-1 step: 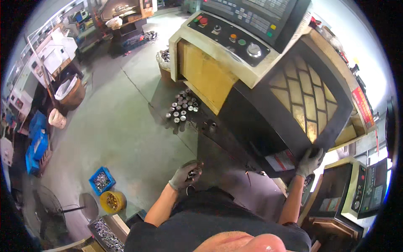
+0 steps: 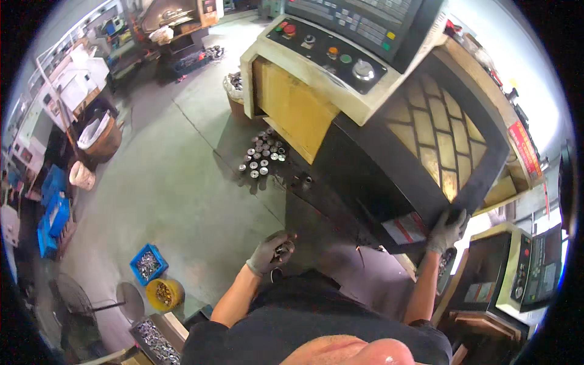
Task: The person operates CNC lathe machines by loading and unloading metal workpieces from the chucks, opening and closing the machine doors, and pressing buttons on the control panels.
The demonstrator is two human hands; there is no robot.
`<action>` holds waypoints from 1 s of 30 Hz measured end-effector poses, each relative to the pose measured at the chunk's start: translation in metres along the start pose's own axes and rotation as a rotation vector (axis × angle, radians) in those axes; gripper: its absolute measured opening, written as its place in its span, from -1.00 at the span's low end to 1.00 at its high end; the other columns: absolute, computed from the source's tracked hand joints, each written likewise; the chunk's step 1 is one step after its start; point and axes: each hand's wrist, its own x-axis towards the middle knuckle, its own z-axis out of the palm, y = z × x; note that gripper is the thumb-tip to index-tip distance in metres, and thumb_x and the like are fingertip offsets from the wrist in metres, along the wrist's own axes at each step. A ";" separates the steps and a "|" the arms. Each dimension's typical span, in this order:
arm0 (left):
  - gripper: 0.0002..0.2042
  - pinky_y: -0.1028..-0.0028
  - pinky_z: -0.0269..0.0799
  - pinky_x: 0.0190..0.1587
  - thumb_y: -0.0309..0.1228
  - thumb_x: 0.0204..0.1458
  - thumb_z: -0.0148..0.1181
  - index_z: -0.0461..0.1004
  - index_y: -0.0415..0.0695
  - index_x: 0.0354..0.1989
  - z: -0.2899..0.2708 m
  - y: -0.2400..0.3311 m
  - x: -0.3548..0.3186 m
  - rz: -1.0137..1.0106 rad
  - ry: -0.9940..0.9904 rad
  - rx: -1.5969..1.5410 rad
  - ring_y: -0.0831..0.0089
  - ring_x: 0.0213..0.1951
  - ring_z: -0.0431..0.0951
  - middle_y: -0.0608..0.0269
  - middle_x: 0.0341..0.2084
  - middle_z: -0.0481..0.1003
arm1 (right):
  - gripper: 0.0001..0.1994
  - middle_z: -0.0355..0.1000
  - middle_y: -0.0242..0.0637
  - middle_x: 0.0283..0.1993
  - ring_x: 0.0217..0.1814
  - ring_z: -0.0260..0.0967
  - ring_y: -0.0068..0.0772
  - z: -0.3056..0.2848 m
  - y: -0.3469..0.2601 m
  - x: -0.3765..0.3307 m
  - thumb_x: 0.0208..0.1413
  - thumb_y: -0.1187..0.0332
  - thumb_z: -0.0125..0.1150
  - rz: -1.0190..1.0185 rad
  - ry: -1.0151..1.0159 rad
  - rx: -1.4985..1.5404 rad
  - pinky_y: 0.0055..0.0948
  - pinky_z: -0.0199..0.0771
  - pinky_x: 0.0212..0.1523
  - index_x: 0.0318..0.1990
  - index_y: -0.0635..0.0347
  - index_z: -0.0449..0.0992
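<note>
The left hand's (image 2: 269,252) grip cupped small metal parts (image 2: 281,249), keeping them gathered; the right hand (image 2: 447,231) clasped the machine door's (image 2: 426,143) edge, bracing it.

From my feed the shop looks evenly lit, fairly bright, with soft daylight-like light. The strongest glare sits at one to three o'clock, where a pale washed-out patch of wall (image 2: 517,67) burns nearly white and loses detail. The grey-green concrete floor (image 2: 176,182) carries a mild sheen and only faint, diffuse shadows; a darker shadow pools under the black sliding machine door with yellowed mesh window (image 2: 426,152). Fisheye distortion bends the cream control panel edge (image 2: 316,67) and squeezes everything near the round black rim, especially at nine o'clock. At six o'clock a skin-toned blur (image 2: 353,353) is far out of focus. My gloved hands look slightly soft, with compression noise throughout.
</note>
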 end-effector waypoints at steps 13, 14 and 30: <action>-0.77 0.60 0.20 -0.48 -0.29 0.17 -0.02 0.45 -0.21 -0.32 0.172 0.019 0.092 -0.022 -0.404 0.432 0.63 -0.54 0.36 0.31 -0.58 0.40 | -0.41 0.12 -0.06 0.35 0.41 -0.07 0.15 0.029 -0.097 0.007 -0.13 0.23 0.34 -0.014 -0.173 0.327 0.06 -0.08 0.39 0.15 -0.05 0.38; -0.77 0.60 0.20 -0.47 -0.28 0.16 -0.01 0.44 -0.20 -0.37 0.178 0.018 0.105 0.041 -0.434 0.505 0.63 -0.53 0.37 0.31 -0.57 0.41 | -0.42 0.13 -0.07 0.34 0.42 -0.07 0.14 0.032 -0.108 0.010 -0.12 0.18 0.32 -0.033 -0.197 0.332 0.11 -0.11 0.38 0.15 -0.04 0.38; -0.74 0.30 0.37 -0.44 -0.26 0.06 0.17 0.49 -0.24 -0.44 0.326 0.154 0.070 0.920 -0.257 1.564 0.22 -0.54 0.52 -0.04 -0.59 0.45 | -0.48 0.31 -0.33 0.22 0.37 0.10 -0.12 0.076 -0.180 0.004 -0.21 0.09 0.26 -0.413 -0.393 0.780 0.43 -0.57 0.31 0.02 -0.09 0.49</action>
